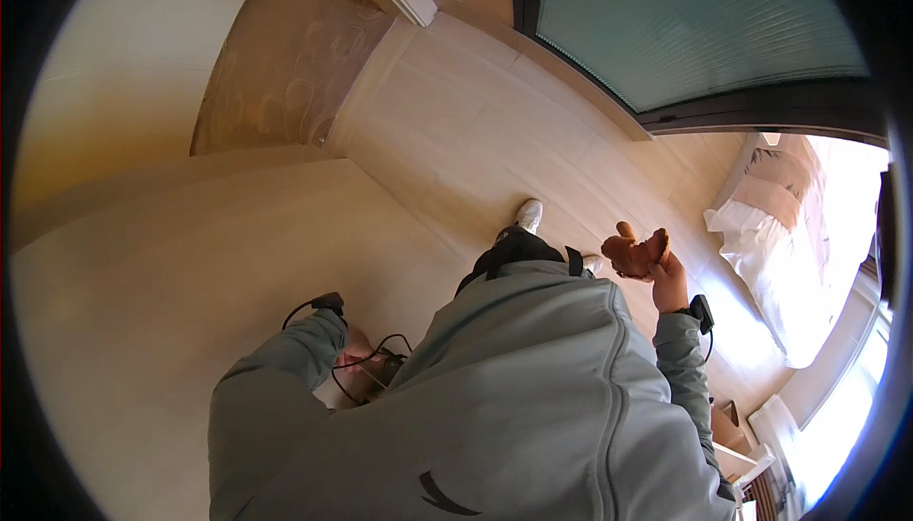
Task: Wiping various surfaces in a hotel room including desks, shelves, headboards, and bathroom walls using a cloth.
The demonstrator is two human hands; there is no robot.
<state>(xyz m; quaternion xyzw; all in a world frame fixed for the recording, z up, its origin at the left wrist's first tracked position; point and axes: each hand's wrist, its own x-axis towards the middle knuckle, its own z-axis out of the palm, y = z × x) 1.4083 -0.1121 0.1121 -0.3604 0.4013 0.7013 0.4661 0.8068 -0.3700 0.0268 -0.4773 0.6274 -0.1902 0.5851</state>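
Observation:
My right hand [670, 285] is raised in front of me, its fingers closed on a soft orange-brown, glove-like piece [631, 254]. A rounded stub sticks up from that piece, and its edges look uneven. Low at my left side, my left hand [356, 346] rests close to my grey jacket [495, 388]. Its fingers look curled, and whatever they hold is too dark and hidden to name. A thin black cord [392, 337] loops beside it, next to a dark object [388, 366] against the jacket. Small black devices [701, 312] are strapped at both wrists.
I stand on a pale wood-look floor [475, 131]. A beige wall [190, 264] runs along my left, with a brown patterned mat [295, 55] beyond. A dark-framed glass door [694, 27] is ahead right. White fabric [770, 264] hangs at right; a cardboard box [728, 426] lies lower right.

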